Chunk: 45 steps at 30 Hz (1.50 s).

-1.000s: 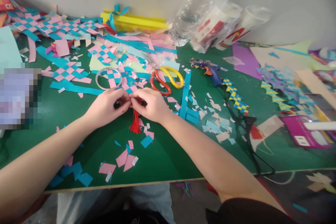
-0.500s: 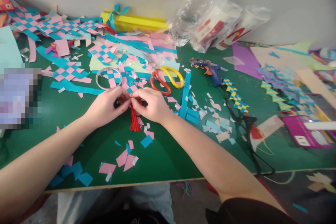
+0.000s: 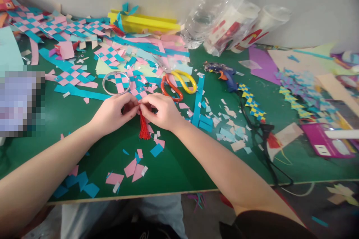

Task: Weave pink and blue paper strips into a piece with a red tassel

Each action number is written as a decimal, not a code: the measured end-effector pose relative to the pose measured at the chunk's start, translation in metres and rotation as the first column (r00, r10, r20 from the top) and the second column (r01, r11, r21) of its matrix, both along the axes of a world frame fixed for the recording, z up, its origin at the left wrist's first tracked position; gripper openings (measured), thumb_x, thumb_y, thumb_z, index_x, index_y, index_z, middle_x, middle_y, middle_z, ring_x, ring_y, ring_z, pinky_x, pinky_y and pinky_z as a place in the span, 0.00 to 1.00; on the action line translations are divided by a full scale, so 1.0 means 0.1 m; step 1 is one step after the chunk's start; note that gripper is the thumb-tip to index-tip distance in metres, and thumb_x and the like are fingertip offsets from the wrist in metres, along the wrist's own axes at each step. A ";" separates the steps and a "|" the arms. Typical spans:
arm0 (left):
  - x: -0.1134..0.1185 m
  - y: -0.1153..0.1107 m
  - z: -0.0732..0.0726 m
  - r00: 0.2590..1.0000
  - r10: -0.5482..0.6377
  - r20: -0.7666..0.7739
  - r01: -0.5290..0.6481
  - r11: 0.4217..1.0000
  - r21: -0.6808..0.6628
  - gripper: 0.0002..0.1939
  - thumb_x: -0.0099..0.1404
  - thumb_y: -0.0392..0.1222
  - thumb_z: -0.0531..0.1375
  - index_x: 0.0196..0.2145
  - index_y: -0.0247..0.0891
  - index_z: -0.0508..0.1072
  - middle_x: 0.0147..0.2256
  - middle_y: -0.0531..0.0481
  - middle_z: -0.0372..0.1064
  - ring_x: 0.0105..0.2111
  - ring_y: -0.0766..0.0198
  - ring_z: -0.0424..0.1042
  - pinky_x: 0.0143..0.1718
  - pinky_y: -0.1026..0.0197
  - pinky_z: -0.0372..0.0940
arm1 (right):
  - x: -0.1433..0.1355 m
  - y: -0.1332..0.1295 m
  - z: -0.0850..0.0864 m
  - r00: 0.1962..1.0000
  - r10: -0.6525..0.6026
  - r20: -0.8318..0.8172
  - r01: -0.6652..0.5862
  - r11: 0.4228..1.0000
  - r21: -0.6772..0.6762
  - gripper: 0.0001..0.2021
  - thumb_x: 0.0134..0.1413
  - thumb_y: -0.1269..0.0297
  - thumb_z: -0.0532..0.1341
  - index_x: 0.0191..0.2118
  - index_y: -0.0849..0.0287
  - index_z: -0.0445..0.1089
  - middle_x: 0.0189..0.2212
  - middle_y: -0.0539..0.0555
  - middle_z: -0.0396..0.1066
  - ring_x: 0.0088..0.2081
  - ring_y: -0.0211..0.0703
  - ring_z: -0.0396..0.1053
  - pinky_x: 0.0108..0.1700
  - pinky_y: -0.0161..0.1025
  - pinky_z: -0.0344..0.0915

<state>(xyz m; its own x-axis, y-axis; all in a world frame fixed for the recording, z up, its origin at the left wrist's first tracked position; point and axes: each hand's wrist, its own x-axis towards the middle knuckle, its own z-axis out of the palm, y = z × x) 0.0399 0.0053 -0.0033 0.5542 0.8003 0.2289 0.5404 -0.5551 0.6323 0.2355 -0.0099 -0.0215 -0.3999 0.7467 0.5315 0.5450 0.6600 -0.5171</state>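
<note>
My left hand (image 3: 119,110) and my right hand (image 3: 159,110) meet fingertip to fingertip over the green table (image 3: 182,164), both pinched closed. A red tassel (image 3: 144,127) hangs toward me from beneath the fingertips; its top is hidden between them. Directly beyond the fingers lies a blue and pink woven paper fish (image 3: 137,84) with a small eye, partly covered by my hands. A roll of clear tape (image 3: 116,83) rests past my left hand. Beyond my right hand are scissors (image 3: 179,86) with one red and one yellow handle.
A blue glue gun (image 3: 227,76) with a black cord lies to the right, near a yellow and blue woven strip (image 3: 251,101). Paper scraps (image 3: 137,170) litter the table. A plastic bottle (image 3: 206,11) and bagged paper cups (image 3: 234,26) stand at the wall. A blurred-out device (image 3: 17,102) is at left.
Almost nothing differs. My hands stay in the same place with fingertips together, and the red tassel hangs nearly as before.
</note>
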 end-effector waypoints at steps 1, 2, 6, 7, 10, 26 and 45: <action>0.00 0.00 0.00 1.000 0.003 0.002 -0.003 1.000 0.000 0.08 0.65 0.43 0.55 0.34 0.37 0.70 0.28 0.52 0.70 0.28 0.67 0.68 0.31 0.64 0.64 | 0.00 0.00 0.00 1.000 -0.001 -0.001 0.001 1.000 -0.008 0.08 0.61 0.66 0.53 0.31 0.56 0.66 0.25 0.49 0.69 0.28 0.37 0.65 0.35 0.37 0.64; 0.00 0.00 0.00 1.000 0.005 0.003 -0.005 1.000 0.001 0.08 0.65 0.43 0.55 0.34 0.37 0.70 0.28 0.52 0.70 0.28 0.67 0.68 0.31 0.65 0.63 | 0.00 0.00 0.00 1.000 -0.004 -0.001 0.004 1.000 -0.023 0.08 0.61 0.66 0.53 0.32 0.57 0.66 0.25 0.49 0.69 0.28 0.37 0.65 0.35 0.37 0.65; 0.02 -0.01 0.01 1.000 0.019 -0.001 -0.019 1.000 0.004 0.08 0.65 0.44 0.55 0.35 0.37 0.71 0.28 0.52 0.70 0.28 0.66 0.69 0.31 0.64 0.63 | 0.00 0.02 0.00 1.000 0.006 0.006 -0.005 0.995 -0.096 0.06 0.60 0.67 0.54 0.32 0.57 0.66 0.25 0.49 0.69 0.28 0.37 0.65 0.35 0.38 0.65; 0.02 -0.01 0.01 1.000 0.019 0.002 -0.019 1.000 0.005 0.08 0.65 0.44 0.55 0.35 0.37 0.71 0.28 0.52 0.70 0.28 0.66 0.69 0.32 0.64 0.64 | 0.00 0.02 0.00 1.000 0.008 0.008 -0.007 0.994 -0.111 0.06 0.60 0.67 0.55 0.32 0.57 0.66 0.25 0.49 0.69 0.28 0.37 0.65 0.35 0.38 0.65; 0.02 -0.01 0.01 1.000 0.009 0.017 -0.009 1.000 0.016 0.08 0.65 0.43 0.55 0.35 0.37 0.71 0.28 0.52 0.70 0.28 0.67 0.69 0.32 0.64 0.64 | 0.00 0.01 0.02 1.000 0.008 0.013 -0.006 0.992 -0.124 0.06 0.60 0.67 0.55 0.32 0.57 0.66 0.25 0.49 0.69 0.28 0.37 0.66 0.35 0.38 0.65; 0.01 -0.02 0.00 0.999 0.038 0.029 -0.039 0.999 0.019 0.08 0.66 0.43 0.56 0.36 0.37 0.72 0.28 0.52 0.71 0.28 0.66 0.70 0.31 0.65 0.64 | 0.00 0.01 -0.01 0.999 -0.019 -0.027 0.020 0.999 0.036 0.07 0.61 0.68 0.55 0.30 0.57 0.66 0.23 0.48 0.68 0.26 0.35 0.64 0.32 0.36 0.64; 0.01 -0.01 0.04 0.999 0.022 0.041 -0.028 0.991 0.131 0.08 0.66 0.42 0.57 0.33 0.39 0.74 0.24 0.55 0.69 0.26 0.67 0.67 0.35 0.63 0.63 | 0.00 0.00 0.01 0.997 -0.020 -0.080 0.023 0.999 0.029 0.07 0.61 0.67 0.56 0.32 0.57 0.68 0.23 0.48 0.69 0.26 0.35 0.65 0.32 0.35 0.64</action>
<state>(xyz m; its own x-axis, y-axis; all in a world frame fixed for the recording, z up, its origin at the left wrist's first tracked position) 0.0407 0.0040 0.0005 0.5230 0.7754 0.3538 0.5316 -0.6212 0.5758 0.2351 -0.0099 -0.0206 -0.3392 0.7380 0.5834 0.5170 0.6643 -0.5398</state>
